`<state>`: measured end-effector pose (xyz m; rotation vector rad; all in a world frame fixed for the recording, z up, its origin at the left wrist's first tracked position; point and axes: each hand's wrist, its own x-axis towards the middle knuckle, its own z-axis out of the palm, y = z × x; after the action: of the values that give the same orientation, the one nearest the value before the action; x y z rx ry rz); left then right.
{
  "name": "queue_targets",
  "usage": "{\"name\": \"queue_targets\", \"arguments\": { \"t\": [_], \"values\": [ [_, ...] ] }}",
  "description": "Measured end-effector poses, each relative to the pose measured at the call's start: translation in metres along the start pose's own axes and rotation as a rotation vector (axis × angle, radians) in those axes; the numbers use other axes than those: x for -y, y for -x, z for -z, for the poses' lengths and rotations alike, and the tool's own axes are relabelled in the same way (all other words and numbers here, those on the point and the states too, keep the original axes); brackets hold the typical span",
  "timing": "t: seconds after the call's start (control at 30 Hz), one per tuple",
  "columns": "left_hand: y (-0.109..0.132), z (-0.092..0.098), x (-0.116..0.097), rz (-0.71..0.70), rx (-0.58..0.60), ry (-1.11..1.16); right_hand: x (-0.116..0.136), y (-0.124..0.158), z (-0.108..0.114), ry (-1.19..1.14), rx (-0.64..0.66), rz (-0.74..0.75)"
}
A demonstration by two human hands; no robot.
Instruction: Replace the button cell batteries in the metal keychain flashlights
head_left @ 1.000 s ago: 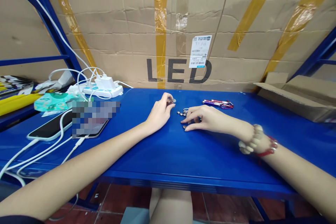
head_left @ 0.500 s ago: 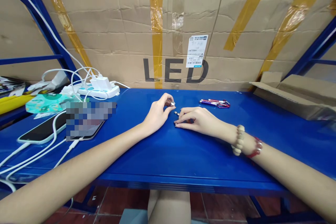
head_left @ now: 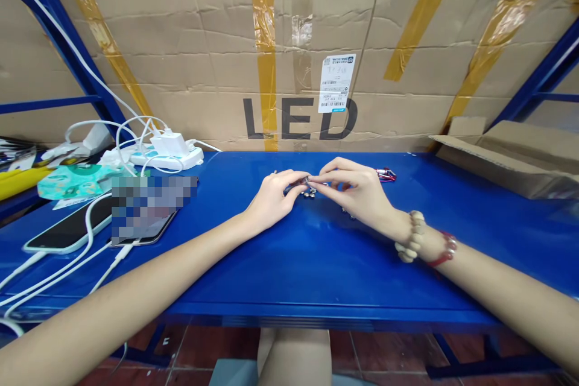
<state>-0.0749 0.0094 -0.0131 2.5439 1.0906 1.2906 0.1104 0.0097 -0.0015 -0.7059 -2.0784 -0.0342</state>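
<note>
My left hand (head_left: 271,200) and my right hand (head_left: 357,190) meet fingertip to fingertip over the middle of the blue table (head_left: 289,265). Both are pinched on a small dark stick-like piece (head_left: 296,184) held between them. Several small silver button cells (head_left: 310,192) lie on the table just under the fingertips. Red and blue pen-like sticks (head_left: 386,175) lie behind my right hand, partly hidden by it. A bead bracelet and a red cord are on my right wrist.
Two phones (head_left: 67,230) on white charging cables lie at the left, behind them a white power strip (head_left: 174,157) with plugs and a teal packet (head_left: 76,181). A taped cardboard wall marked LED (head_left: 298,117) closes the back. An open cardboard box (head_left: 511,157) sits at the right.
My right hand lifted off the button cells and moved up and back to meet my left hand. The left hand now pinches a small dark piece together with the right.
</note>
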Motion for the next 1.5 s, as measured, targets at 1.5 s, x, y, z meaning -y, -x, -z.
{"name": "queue_targets", "arguments": {
  "t": [1.5],
  "values": [
    [-0.018, -0.037, -0.030, -0.252, 0.020, 0.286, -0.044, -0.009, 0.048, 0.183, 0.255, -0.203]
  ]
}}
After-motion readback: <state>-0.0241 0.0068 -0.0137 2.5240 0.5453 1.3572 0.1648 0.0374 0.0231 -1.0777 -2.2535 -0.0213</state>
